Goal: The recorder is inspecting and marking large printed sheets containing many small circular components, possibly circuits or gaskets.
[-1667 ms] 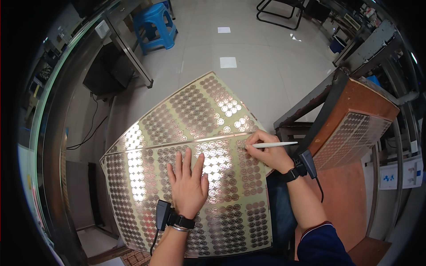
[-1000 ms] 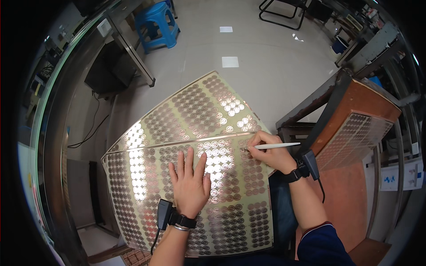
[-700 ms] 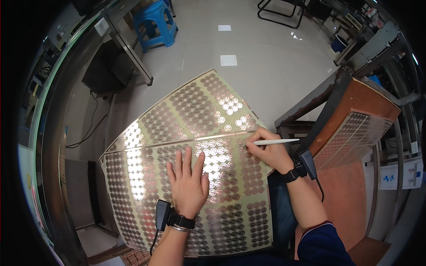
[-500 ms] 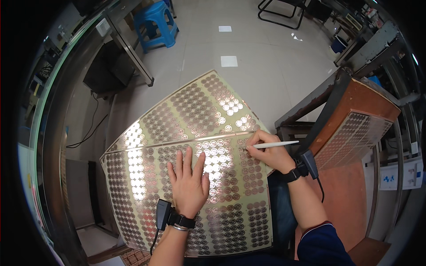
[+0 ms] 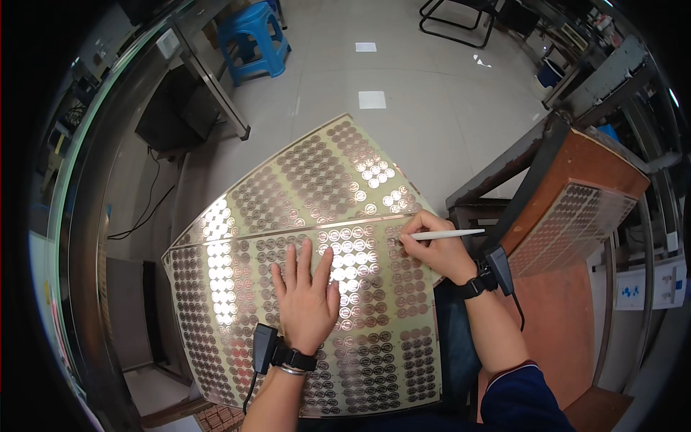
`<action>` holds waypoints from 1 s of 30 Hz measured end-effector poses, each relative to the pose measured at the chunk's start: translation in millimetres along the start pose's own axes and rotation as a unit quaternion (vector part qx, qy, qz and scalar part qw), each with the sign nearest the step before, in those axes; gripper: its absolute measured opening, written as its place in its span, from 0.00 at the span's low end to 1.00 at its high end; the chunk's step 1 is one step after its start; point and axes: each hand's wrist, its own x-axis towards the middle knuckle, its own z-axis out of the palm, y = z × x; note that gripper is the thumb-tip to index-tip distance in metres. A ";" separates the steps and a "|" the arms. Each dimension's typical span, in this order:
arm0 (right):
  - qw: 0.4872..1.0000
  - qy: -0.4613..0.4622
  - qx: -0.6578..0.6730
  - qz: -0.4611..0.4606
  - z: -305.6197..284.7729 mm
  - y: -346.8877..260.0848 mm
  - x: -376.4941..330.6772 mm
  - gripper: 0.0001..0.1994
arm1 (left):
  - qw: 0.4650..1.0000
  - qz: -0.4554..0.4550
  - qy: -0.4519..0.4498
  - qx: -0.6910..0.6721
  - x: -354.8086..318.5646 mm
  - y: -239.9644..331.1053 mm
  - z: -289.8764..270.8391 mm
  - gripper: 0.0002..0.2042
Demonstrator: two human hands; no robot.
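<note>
A pale green panel (image 5: 371, 378) covered in blocks of shiny round coppery discs lies before me. Behind its straight far edge, a second panel (image 5: 309, 173) with the same discs shows. My left hand (image 5: 308, 309) rests flat on the near panel, fingers spread, left of its brightest reflections. Near that panel's far right corner, my right hand (image 5: 437, 248) pinches a slim white pen-shaped tool (image 5: 457, 234). Its tapered end points right, away from the panel. The tool's other end is hidden by my fingers, so I cannot tell whether it touches the discs. Both wrists wear black straps with cabled modules.
On the right, a brown board (image 5: 529, 234) on a dark metal frame (image 5: 504, 158) carries another disc-patterned sheet (image 5: 576, 223). A blue plastic stool (image 5: 252, 39) stands at the far left. A metal-legged table (image 5: 212, 86) and dangling cables line the left side.
</note>
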 end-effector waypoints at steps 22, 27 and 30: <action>0.998 0.007 0.056 0.038 1.0 2.8 0.1 0.07 | 1.000 -0.002 -0.001 0.003 -0.3 0.1 -0.7 0.25; 0.999 0.024 0.030 0.035 2.4 -1.3 1.0 0.07 | 1.000 0.000 0.002 0.000 -0.4 -0.5 0.1 0.25; 0.999 0.017 0.017 0.037 2.6 -1.8 1.3 0.07 | 1.000 0.001 0.004 0.000 -0.6 -0.7 0.3 0.25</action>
